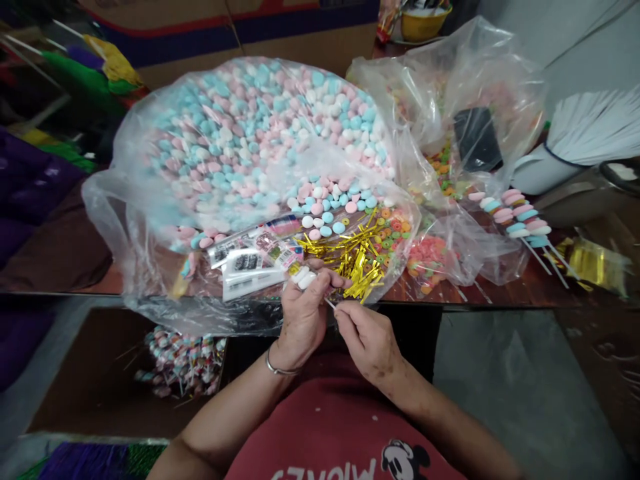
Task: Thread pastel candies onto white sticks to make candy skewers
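Marshmallow stick (303, 277): was held at the front edge of the table (515, 293), grasped near its white pieces in the left hand (305, 310), pinched by its bare end in the right hand (367, 337). Was just beside printed packets (253, 267) and gold ties (361, 260).

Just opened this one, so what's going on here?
A person works at a table with both hands. The left hand holds a candy skewer, while the right hand pinches its thin stick near the lower end. Beyond the hands lie gold strips and a large clear bag of pastel candies. Three more loaded skewers lie at the right, and a box below holds many others.
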`<state>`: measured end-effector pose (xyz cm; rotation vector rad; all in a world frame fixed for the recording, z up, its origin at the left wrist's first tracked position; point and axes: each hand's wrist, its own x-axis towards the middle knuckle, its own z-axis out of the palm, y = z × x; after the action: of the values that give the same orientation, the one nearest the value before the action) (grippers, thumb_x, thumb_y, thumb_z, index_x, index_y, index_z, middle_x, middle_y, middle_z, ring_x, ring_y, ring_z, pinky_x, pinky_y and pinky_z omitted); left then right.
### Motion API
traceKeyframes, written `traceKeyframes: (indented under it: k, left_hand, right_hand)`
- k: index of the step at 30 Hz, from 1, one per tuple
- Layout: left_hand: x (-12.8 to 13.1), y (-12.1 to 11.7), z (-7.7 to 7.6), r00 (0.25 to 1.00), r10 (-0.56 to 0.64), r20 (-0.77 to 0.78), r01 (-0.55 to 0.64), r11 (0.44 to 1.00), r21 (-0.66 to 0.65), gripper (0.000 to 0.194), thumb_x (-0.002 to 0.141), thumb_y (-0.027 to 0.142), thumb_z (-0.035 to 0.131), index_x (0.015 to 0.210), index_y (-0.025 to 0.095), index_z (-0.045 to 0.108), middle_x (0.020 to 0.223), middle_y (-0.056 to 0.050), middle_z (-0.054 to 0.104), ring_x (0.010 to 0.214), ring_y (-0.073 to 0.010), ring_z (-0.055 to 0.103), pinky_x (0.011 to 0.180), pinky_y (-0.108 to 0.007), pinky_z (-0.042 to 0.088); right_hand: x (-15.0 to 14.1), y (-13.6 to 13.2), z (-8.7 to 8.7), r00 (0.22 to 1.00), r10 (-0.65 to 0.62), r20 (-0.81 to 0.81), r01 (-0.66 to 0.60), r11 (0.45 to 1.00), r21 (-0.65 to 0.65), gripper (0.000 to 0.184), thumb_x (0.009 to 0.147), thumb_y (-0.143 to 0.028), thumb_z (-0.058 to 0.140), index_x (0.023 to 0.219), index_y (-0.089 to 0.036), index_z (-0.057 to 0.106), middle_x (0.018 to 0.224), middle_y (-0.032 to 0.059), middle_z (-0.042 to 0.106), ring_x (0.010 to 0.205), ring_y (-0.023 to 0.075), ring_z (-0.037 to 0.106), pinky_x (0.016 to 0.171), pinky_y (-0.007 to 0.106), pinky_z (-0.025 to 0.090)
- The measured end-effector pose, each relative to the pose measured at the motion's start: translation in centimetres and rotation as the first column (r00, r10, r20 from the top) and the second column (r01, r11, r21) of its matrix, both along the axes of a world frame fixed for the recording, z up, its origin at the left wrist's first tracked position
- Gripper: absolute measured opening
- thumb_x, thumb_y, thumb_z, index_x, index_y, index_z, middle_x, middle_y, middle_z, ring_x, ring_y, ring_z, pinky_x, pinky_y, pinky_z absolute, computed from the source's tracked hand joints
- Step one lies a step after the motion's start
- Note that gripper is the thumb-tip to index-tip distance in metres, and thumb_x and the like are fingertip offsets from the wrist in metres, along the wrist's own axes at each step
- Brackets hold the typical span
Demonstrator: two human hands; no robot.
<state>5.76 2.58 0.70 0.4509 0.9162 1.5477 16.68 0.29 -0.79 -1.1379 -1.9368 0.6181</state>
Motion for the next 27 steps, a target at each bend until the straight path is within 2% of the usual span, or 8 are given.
traceKeyframes:
  k: [3,6,10,14,18,22,25,27]
  left_hand:
    - [-0.1,0.1,-0.1,0.999,-0.040,-0.016,0.040,0.999,0.020,0.034,0.073,0.033,0.081,0.094,0.018,0.058,0.062,0.003,0.068,0.068,-0.0186,0.072,0.071,-0.030,0.056]
    - [0.2,-0.3,-0.3,0.992,-0.124,-0.032,0.125,0.991,0.040,0.030,0.079,0.039,0.076,0.094,0.017,0.063,0.062,0.000,0.070,0.076,-0.0226,0.074,0.075,-0.035,0.057]
    - [0.5,-0.9,-0.5,0.977,-0.202,-0.070,0.207,0.974,0.087,0.028,0.085,0.044,0.069,0.085,0.017,0.067,0.065,-0.004,0.072,0.087,-0.0250,0.074,0.081,-0.037,0.057]
    - [0.7,-1.0,-0.7,0.975,-0.205,-0.091,0.214,0.972,0.096,0.030,0.087,0.046,0.067,0.079,0.017,0.068,0.071,-0.006,0.074,0.094,-0.0259,0.072,0.086,-0.038,0.055]
    - [0.7,-0.9,-0.7,0.976,-0.198,-0.088,0.206,0.974,0.089,0.033,0.087,0.048,0.065,0.077,0.016,0.070,0.075,-0.007,0.075,0.097,-0.0262,0.071,0.090,-0.039,0.054]
    - [0.0,-0.7,-0.2,0.984,-0.170,-0.052,0.175,0.979,0.106,0.030,0.086,0.046,0.068,0.076,0.018,0.072,0.088,-0.008,0.077,0.100,-0.0252,0.070,0.095,-0.040,0.051]
    - [-0.4,-0.7,0.0,0.983,-0.170,-0.069,0.177,0.977,0.120,0.028,0.087,0.044,0.067,0.079,0.019,0.074,0.105,-0.008,0.076,0.103,-0.0235,0.068,0.097,-0.039,0.049]
    - [-0.2,-0.9,-0.1,0.978,-0.186,-0.093,0.197,0.973,0.119,0.027,0.088,0.044,0.065,0.082,0.019,0.075,0.115,-0.009,0.074,0.106,-0.0232,0.067,0.098,-0.037,0.048]
  right_hand:
    - [0.1,-0.1,-0.1,1.000,0.008,0.014,-0.009,1.000,0.027,0.026,0.097,-0.017,0.041,0.080,-0.018,0.061,0.063,0.0010,0.064,0.054,0.0102,0.059,0.055,0.020,0.043]
    - [-0.1,0.0,-0.5,1.000,-0.017,0.015,0.016,0.998,0.056,0.026,0.097,-0.019,0.041,0.085,-0.017,0.064,0.066,0.0030,0.068,0.056,0.0116,0.062,0.056,0.020,0.046]
    - [-0.2,0.0,-0.9,0.998,-0.047,0.030,0.045,0.998,0.043,0.027,0.097,-0.020,0.041,0.088,-0.017,0.065,0.068,0.0042,0.070,0.056,0.0124,0.063,0.054,0.021,0.047]
    - [-0.1,0.0,-1.2,0.999,-0.043,-0.001,0.043,0.999,0.012,0.027,0.096,-0.020,0.040,0.081,-0.018,0.063,0.068,0.0046,0.069,0.058,0.0128,0.064,0.057,0.021,0.048]
    - [-0.2,-0.1,-1.2,0.998,-0.033,-0.052,0.029,0.996,-0.081,0.024,0.096,-0.021,0.041,0.080,-0.019,0.060,0.067,0.0027,0.067,0.057,0.0119,0.062,0.056,0.020,0.048]
    - [-0.3,0.1,-0.6,0.986,-0.046,-0.158,0.016,0.982,-0.186,0.016,0.095,-0.025,0.045,0.100,-0.019,0.058,0.074,0.0012,0.068,0.063,0.0121,0.064,0.060,0.021,0.049]
    - [-0.4,0.4,0.0,0.977,0.014,-0.212,-0.066,0.968,-0.242,0.028,0.093,-0.030,0.050,0.119,-0.018,0.052,0.063,-0.0055,0.059,0.051,0.0105,0.056,0.052,0.020,0.045]
    - [-0.5,0.5,0.1,0.975,0.047,-0.218,-0.100,0.966,-0.239,0.031,0.094,-0.032,0.051,0.121,-0.018,0.053,0.065,-0.0049,0.060,0.052,0.0107,0.056,0.053,0.020,0.045]
